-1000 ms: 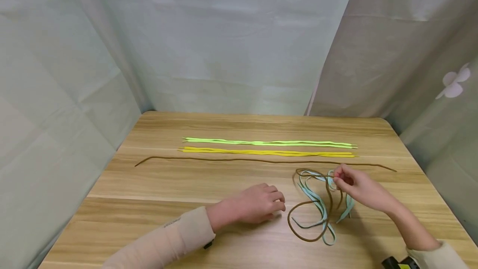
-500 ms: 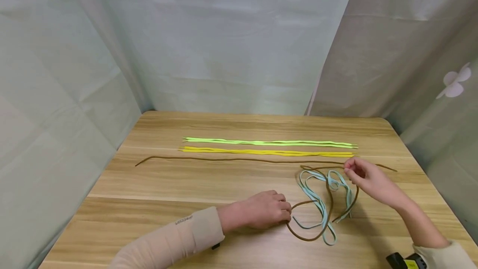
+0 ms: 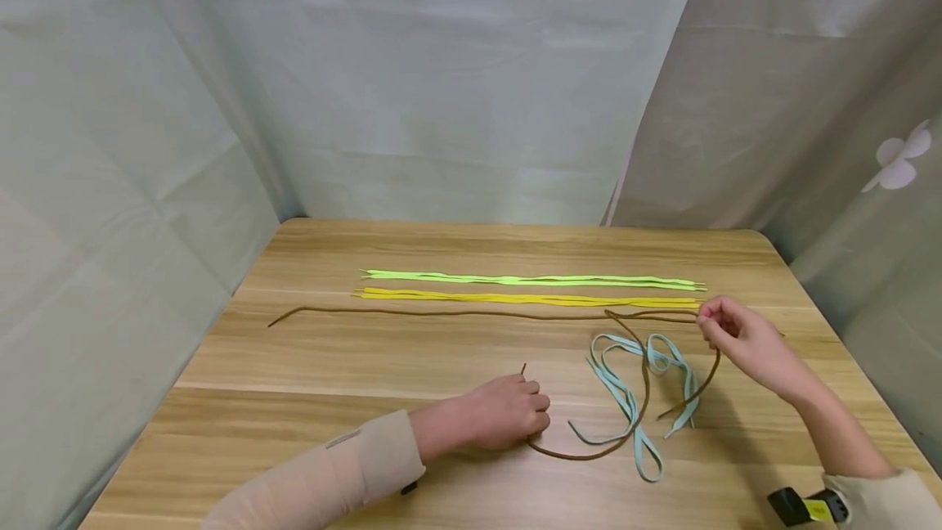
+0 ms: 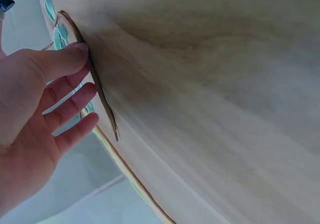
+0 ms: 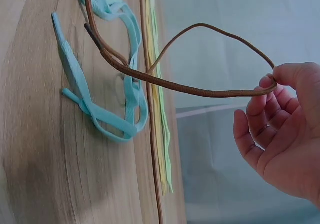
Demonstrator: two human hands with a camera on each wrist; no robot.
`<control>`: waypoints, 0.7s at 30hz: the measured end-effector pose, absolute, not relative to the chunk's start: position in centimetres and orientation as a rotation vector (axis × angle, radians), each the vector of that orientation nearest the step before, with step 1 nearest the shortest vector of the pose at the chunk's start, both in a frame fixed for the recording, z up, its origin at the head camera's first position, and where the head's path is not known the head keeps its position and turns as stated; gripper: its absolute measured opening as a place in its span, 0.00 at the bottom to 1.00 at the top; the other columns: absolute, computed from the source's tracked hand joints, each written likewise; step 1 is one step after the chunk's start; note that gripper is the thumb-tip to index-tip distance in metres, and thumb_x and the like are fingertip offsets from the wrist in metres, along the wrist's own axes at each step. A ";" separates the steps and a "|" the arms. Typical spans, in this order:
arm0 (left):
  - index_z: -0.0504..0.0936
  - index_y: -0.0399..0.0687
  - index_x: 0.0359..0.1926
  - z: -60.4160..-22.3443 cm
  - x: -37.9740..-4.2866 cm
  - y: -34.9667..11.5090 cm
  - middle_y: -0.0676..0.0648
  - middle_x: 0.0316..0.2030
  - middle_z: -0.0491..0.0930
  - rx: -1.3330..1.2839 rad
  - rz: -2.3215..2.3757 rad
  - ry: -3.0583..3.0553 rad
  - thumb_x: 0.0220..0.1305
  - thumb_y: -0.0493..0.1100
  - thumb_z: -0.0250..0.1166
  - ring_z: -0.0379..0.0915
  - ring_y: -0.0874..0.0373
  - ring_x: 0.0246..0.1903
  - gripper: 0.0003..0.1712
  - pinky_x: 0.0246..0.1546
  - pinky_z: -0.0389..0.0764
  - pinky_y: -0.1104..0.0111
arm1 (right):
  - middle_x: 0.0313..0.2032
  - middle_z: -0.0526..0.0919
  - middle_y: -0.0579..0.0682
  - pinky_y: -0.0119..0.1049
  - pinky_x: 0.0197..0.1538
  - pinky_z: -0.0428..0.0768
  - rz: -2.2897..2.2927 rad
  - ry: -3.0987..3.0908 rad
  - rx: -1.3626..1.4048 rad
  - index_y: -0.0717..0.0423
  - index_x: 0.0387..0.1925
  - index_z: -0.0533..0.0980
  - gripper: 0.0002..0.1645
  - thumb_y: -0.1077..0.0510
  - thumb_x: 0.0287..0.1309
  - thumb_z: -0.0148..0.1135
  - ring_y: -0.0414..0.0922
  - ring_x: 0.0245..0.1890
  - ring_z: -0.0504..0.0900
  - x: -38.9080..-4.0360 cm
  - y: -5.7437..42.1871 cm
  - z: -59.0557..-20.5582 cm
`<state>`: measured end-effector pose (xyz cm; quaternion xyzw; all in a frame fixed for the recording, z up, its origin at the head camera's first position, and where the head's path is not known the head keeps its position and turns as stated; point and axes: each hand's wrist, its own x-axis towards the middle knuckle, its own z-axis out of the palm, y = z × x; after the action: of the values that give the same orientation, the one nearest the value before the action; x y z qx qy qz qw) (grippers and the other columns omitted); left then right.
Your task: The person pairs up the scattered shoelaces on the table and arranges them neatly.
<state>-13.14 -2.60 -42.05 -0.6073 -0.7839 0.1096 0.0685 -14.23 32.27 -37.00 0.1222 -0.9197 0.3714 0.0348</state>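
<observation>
A brown round shoelace [image 5: 190,89] runs between both hands. My left hand [image 3: 508,413], low over the table, pinches it near one end between thumb and fingers; the tip sticks out past them in the left wrist view. My right hand [image 3: 754,346] pinches a bend of the same lace, raised off the table at the right, with its other tip hanging down. Under the brown lace lies a loose tangle of light blue flat shoelace [image 5: 76,71]. The brown lace crosses over it.
Behind the hands, a second brown shoelace [image 3: 441,314] lies nearly straight across the wooden table [image 3: 294,399]. Farther back lie parallel yellow laces [image 3: 515,298] and neon green laces [image 3: 508,279]. Pale curtains [image 3: 441,105] hang around the table.
My right hand has moved right and slightly away, drawing the brown lace off the blue tangle. My left hand reached right, took the lace near its end and drew it back left.
</observation>
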 end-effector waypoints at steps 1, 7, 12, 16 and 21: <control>0.77 0.61 0.27 -42.0 -13.0 -2.8 0.60 0.28 0.73 -1.831 0.331 -2.360 0.63 0.51 0.57 0.68 0.64 0.30 0.08 0.29 0.66 0.74 | 0.25 0.73 0.52 0.31 0.24 0.70 1.138 -2.824 0.361 0.59 0.38 0.69 0.05 0.59 0.65 0.49 0.39 0.23 0.71 -14.2 32.3 -37.0; 0.73 0.60 0.25 -41.2 -11.9 -4.3 0.62 0.25 0.73 -1.859 0.255 -2.388 0.59 0.47 0.61 0.67 0.66 0.25 0.07 0.24 0.62 0.75 | 0.26 0.73 0.43 0.29 0.25 0.70 1.067 -2.785 0.311 0.61 0.39 0.70 0.07 0.61 0.63 0.52 0.36 0.24 0.72 -14.3 33.2 -36.9; 0.71 0.60 0.21 -40.0 -11.0 -6.1 0.63 0.20 0.69 -1.837 0.088 -2.451 0.52 0.41 0.65 0.62 0.70 0.20 0.11 0.22 0.56 0.77 | 0.26 0.72 0.37 0.26 0.23 0.68 0.966 -2.732 0.282 0.62 0.39 0.71 0.07 0.62 0.62 0.52 0.30 0.24 0.70 -14.6 34.6 -37.1; 0.71 0.58 0.23 -38.8 -10.6 -7.8 0.64 0.20 0.68 -1.782 -0.033 -2.511 0.51 0.40 0.65 0.61 0.71 0.20 0.11 0.24 0.59 0.79 | 0.27 0.73 0.39 0.24 0.24 0.68 0.925 -2.702 0.270 0.62 0.38 0.71 0.06 0.62 0.62 0.52 0.25 0.25 0.69 -14.9 35.8 -37.2; 0.70 0.56 0.26 -37.3 -11.0 -9.8 0.63 0.20 0.67 -1.727 -0.210 -2.614 0.50 0.35 0.67 0.59 0.70 0.21 0.14 0.28 0.65 0.79 | 0.30 0.76 0.51 0.22 0.25 0.68 0.846 -2.719 0.212 0.61 0.38 0.71 0.06 0.61 0.62 0.52 0.18 0.28 0.66 -15.1 36.9 -37.1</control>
<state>-10.98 -9.78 -37.35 -0.5500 -0.8325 -0.0669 0.0008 -15.09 36.94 -37.05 0.0734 -0.9425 0.2933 0.1424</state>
